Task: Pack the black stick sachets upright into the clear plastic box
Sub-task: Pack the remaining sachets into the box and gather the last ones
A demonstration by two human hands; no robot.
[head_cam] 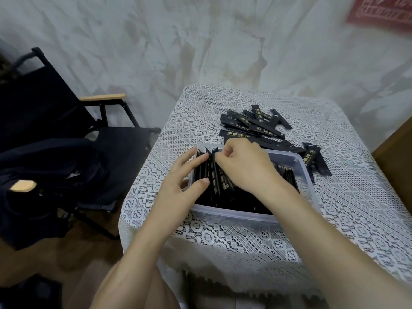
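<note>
A clear plastic box (234,214) sits on a lace-covered table (338,197). Black stick sachets (219,185) stand upright in its left end. The left hand (178,186), fingers spread straight, rests against that row. The right hand (243,166) pinches the top of one sachet (213,159) in the box. Loose sachets (252,123) lie piled just beyond the box.

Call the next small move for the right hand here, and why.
Probably press the pinched sachet fully down into the clear plastic box, then let go. The right hand pinches its top at the box's left end, while the left hand, fingers straight, braces the upright row beside it. A loose pile waits behind.
</note>
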